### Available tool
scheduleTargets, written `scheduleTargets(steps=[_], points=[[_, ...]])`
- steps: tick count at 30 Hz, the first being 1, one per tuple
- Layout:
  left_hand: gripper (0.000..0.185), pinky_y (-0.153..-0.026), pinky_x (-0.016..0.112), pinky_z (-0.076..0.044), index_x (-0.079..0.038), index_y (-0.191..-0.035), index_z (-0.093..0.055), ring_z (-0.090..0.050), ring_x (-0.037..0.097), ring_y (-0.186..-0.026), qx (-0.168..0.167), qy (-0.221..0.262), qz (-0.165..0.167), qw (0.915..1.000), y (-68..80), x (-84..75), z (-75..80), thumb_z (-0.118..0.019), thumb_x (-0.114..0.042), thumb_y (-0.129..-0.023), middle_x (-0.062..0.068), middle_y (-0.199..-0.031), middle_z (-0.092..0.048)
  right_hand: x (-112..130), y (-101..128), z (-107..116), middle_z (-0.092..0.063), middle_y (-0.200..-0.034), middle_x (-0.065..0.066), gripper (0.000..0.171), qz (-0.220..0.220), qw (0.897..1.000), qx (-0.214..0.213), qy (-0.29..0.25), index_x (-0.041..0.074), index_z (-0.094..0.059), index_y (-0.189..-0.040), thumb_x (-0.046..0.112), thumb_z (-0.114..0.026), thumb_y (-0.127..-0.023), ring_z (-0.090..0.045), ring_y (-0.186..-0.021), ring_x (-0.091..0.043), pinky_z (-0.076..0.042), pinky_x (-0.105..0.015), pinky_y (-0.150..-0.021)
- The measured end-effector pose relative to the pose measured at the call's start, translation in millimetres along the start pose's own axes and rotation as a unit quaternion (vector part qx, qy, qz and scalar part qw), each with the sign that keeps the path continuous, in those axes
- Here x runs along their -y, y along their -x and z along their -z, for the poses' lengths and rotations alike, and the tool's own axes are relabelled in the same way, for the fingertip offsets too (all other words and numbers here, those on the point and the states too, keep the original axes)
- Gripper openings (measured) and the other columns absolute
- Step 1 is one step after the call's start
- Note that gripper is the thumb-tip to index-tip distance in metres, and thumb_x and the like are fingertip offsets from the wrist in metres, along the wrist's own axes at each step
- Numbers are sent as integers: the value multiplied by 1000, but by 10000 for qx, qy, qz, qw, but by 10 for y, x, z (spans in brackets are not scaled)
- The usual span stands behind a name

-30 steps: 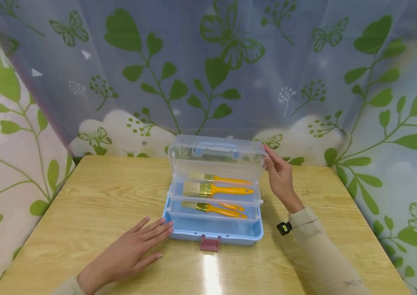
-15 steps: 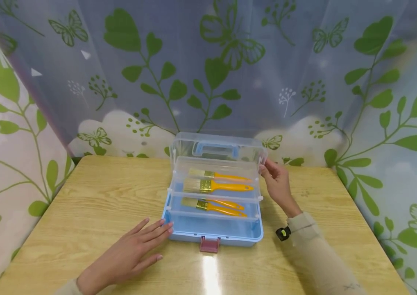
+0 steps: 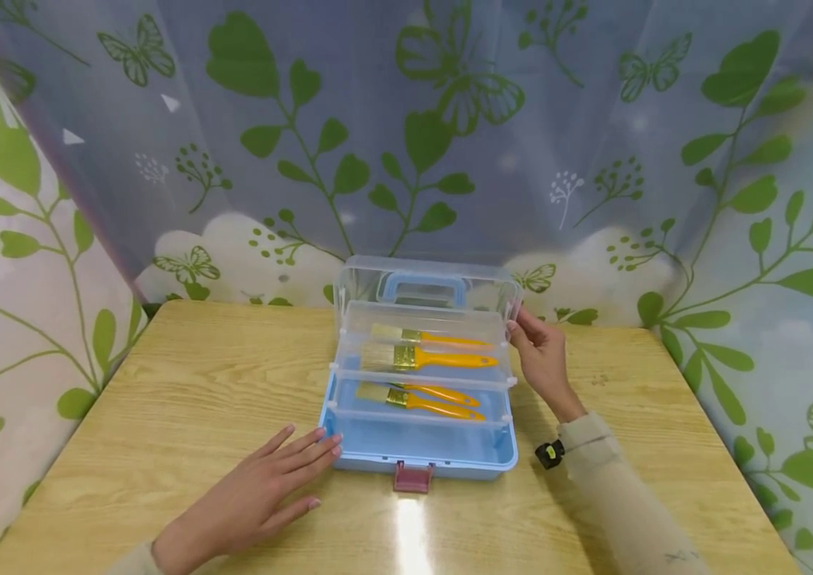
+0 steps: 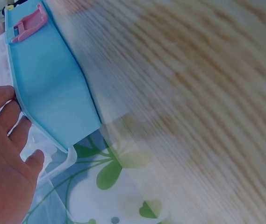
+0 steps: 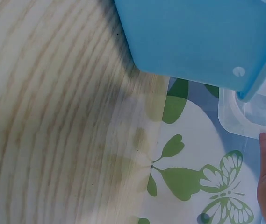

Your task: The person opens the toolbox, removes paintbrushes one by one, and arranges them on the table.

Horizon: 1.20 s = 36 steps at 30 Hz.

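Observation:
A light blue plastic box (image 3: 464, 469) stands open on the table, its clear lid (image 3: 496, 277) tipped back with a blue handle (image 3: 392, 283). Two translucent trays (image 3: 370, 374) are fanned out above the base. Paintbrushes with yellow handles lie in them, among them a wide paintbrush (image 3: 457, 360) in the upper tray and a narrower paintbrush (image 3: 442, 408) in the lower one. My right hand (image 3: 545, 359) holds the lid's right edge between thumb and fingers. Flat and spread, my left hand (image 3: 255, 495) rests its fingertips at the box's front left corner.
A mauve latch (image 3: 412, 479) hangs from the box's front. The wooden table (image 3: 184, 383) meets leaf-patterned curtains (image 3: 291, 48) at its back and sides. A small black device (image 3: 550, 454) sits at the right cuff.
The lid has tipped further back, and the trays have shifted back slightly with it. My right hand has lowered a little along the lid's edge. The left hand stays put.

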<state>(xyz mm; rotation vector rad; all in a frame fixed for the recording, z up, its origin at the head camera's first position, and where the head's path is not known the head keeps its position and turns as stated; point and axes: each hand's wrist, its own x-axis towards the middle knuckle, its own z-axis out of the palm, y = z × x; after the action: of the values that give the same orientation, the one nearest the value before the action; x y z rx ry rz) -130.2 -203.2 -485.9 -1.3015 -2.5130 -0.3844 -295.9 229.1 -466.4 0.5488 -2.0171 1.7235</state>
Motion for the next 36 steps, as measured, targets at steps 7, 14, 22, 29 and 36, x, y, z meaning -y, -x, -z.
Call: scheduleTargets(steps=[7,14,22,29,36], points=[[66,-129,35,-3,-12,-157,-41,-41,24,-147,33,-18,52,10000,23,-5,-8,-65,-33,-100,1,-162,-40,29,8,-44,-61,-125,-37,34,-187,9996,-201,-73,-12,-59,-133,-8,-56,-99,-70,-101,3,-58,-21,-83],[64,-129,33,-1,-12,-156,-43,-42,24,-147,46,33,99,9999,41,4,-7,-65,-33,-100,1,-161,-41,218,49,-54,-59,-123,-42,32,-309,9990,18,325,-21,-56,-130,-11,-53,-99,-67,-97,8,-57,-15,-80],[62,-129,33,0,-11,-155,-43,-41,25,-147,51,25,162,9999,66,7,-3,-63,-35,-101,2,-161,-42,-131,68,30,-56,-135,-36,41,-534,9975,442,125,-10,-52,-142,-11,-51,-101,-66,-106,7,-57,-15,-84],[65,-129,33,-2,-10,-155,-44,-43,27,-146,-66,92,99,9999,69,-19,5,-67,-31,-99,4,-160,-43,-131,42,38,-58,-134,-36,41,-604,9958,605,341,-7,-54,-142,-7,-54,-101,-64,-109,7,-56,-14,-87],[70,-129,32,0,-11,-156,-42,-42,26,-146,-83,39,126,9999,76,-46,-22,-72,-29,-95,3,-160,-43,-55,-39,27,-60,-130,-37,42,-894,9918,775,482,-9,-53,-141,-5,-58,-100,-64,-100,10,-56,-12,-83]])
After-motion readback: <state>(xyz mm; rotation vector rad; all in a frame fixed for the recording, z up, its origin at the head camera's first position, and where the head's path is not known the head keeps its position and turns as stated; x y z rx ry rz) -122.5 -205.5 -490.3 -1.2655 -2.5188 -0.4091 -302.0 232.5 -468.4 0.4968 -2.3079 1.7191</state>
